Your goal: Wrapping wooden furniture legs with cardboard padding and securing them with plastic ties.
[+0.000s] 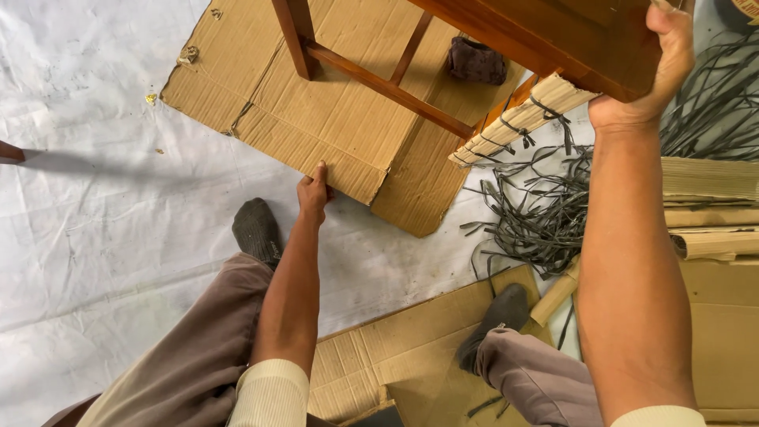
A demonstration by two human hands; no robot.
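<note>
Left hand [314, 190] pinches the near edge of a flattened cardboard sheet [316, 103] lying on the white floor cover [95, 221] (socked feet just behind). Farther up, right hand [656, 67] grips the wooden furniture frame [553, 35], which stands over the cardboard, dark strapping [545, 213] piled beside.

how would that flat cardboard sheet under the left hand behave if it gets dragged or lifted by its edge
The cardboard sheet looks light and would probably slide easily on the smooth white floor covering. Its creases suggest it may fold or sag where the left hand grips it. The wooden stool seems partly over it and might snag.
</note>
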